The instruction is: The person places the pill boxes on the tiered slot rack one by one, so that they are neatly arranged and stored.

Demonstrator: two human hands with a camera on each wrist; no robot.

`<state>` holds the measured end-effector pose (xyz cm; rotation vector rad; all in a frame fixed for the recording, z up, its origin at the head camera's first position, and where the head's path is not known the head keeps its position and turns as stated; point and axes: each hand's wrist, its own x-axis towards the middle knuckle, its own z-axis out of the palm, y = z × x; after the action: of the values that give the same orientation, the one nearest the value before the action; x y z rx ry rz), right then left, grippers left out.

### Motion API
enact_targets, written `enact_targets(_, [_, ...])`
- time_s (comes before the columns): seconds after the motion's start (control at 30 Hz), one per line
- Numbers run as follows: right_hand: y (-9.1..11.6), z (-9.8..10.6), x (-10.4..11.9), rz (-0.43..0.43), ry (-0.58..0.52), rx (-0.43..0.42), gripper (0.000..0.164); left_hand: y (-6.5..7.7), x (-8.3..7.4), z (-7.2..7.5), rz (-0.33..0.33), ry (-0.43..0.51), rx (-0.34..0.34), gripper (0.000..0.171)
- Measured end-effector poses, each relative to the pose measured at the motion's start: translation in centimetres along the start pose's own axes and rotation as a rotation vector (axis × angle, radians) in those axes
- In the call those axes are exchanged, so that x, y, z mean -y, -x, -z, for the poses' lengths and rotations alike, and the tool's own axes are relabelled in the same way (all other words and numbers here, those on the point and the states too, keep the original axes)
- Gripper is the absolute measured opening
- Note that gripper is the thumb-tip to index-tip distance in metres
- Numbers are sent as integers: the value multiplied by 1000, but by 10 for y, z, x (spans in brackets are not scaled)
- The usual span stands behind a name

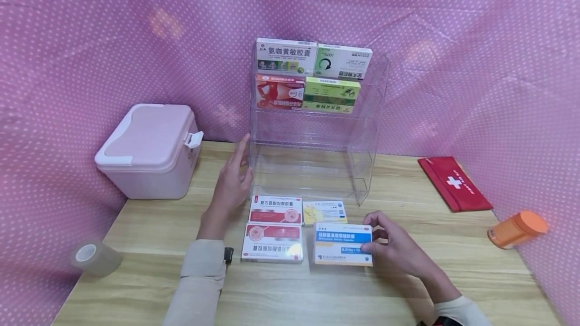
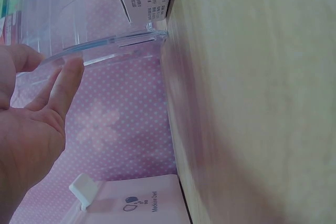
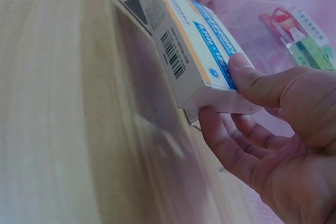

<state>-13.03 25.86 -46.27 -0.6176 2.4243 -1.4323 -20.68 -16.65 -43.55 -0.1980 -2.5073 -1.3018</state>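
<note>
My right hand (image 1: 394,245) grips a blue-and-white medicine box (image 1: 343,238) by its right end, thumb on the printed face and fingers behind. The right wrist view shows that box (image 3: 184,40) tilted above the wooden table, barcode side visible. My left hand (image 1: 231,180) rests with fairly straight fingers against the left side of a clear acrylic display rack (image 1: 312,127); its fingertips touch the side panel (image 2: 115,40) in the left wrist view. Two red-and-white medicine boxes (image 1: 275,210) and a yellow-and-white box (image 1: 324,212) lie before the rack.
On the rack's upper tiers stand white boxes (image 1: 286,57), a red box (image 1: 280,92) and a green box (image 1: 332,95). A pink medicine case (image 1: 147,150) and a tape roll (image 1: 96,258) sit left. At right lie a red first aid pouch (image 1: 454,183) and an orange bottle (image 1: 516,229).
</note>
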Motion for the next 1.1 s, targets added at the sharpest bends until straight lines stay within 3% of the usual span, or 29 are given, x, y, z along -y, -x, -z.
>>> enact_targets(0.4, [-2, 7, 11, 25, -5, -44, 43, 1, 1, 0, -4, 1, -6, 89])
enact_targets(1.1, [-16, 26, 28, -7, 48, -105, 47, 1, 0, 0, -5, 12, 3, 91])
